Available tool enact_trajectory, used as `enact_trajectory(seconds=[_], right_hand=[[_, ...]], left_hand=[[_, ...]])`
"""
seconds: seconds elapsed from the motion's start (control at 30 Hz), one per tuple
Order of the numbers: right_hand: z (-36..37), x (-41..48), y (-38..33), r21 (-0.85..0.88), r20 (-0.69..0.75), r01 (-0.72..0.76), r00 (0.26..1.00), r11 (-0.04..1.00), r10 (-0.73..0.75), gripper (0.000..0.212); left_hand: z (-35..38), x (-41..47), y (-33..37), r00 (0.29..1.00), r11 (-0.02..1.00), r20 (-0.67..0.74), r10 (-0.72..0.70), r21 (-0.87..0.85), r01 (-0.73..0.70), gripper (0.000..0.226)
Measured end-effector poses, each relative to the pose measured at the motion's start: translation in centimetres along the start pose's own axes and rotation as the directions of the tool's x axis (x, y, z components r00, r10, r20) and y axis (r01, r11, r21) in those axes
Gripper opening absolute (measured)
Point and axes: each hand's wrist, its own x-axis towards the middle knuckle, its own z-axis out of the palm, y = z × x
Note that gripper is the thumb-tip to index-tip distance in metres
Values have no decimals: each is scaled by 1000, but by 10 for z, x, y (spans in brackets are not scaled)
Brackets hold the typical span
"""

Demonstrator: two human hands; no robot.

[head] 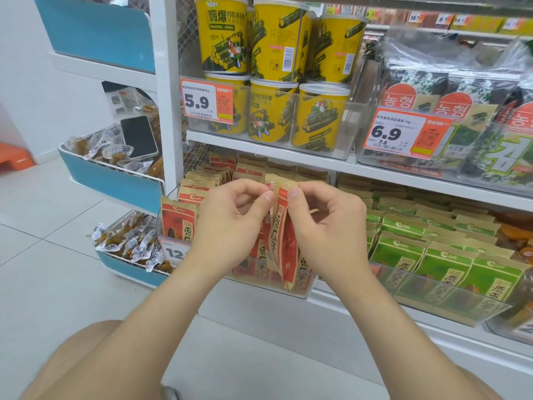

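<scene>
A red and tan sunflower seed packet (284, 241) hangs edge-on in front of the low shelf, held by its top seam. My left hand (230, 223) pinches the seam from the left with thumb and forefinger. My right hand (326, 226) pinches the same seam from the right. Below and behind the packet, a clear bin (300, 287) holds several more red packets (176, 220) standing in rows.
Green seed packets (427, 255) fill the bin to the right. Yellow seaweed-roll tubs (271, 111) and dark seaweed bags (476, 105) stand on the shelf above. A blue side rack (112, 183) at left holds wrapped snacks and a phone (139, 137). White floor tiles lie at lower left.
</scene>
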Motion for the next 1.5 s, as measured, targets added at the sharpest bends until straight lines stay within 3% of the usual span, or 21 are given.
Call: enact_trajectory(seconds=[0.13, 0.3, 0.43, 0.63, 0.93, 1.07, 1.17, 1.33, 1.5], right_hand=[[0, 1, 1, 6, -16, -2, 1000, 1000, 3, 17], [-5, 5, 2, 150, 38, -101, 995, 983, 96, 18], [-10, 8, 0, 299, 106, -242, 970, 923, 220, 14], [-8, 8, 0, 357, 170, -313, 948, 880, 268, 15], [-8, 9, 1, 353, 117, -291, 957, 890, 266, 13], [-7, 8, 1, 348, 153, -284, 957, 893, 245, 11], [-4, 7, 2, 329, 188, -298, 951, 896, 247, 12], [-3, 7, 2, 303, 230, -305, 943, 903, 241, 14], [-2, 7, 1, 310, 243, -310, 940, 899, 241, 15]], left_hand=[[-2, -1, 2, 999, 999, 22, 41, 7, -41, 3], [-7, -2, 9, 977, 990, 163, 140, 6, -143, 33], [-7, -6, 9, 970, 991, 204, 132, -50, -124, 46], [-4, -6, 7, 989, 996, 123, 81, -35, -78, 41], [-2, -7, 8, 989, 995, 122, 88, 28, -92, 32], [-1, -6, 12, 995, 993, 96, 34, -120, -22, 12], [-1, -4, 12, 995, 985, 94, -11, -168, 27, 17], [-1, -2, 14, 968, 899, 188, -164, -375, 226, 20], [0, -2, 13, 956, 854, 225, -190, -442, 274, 11]])
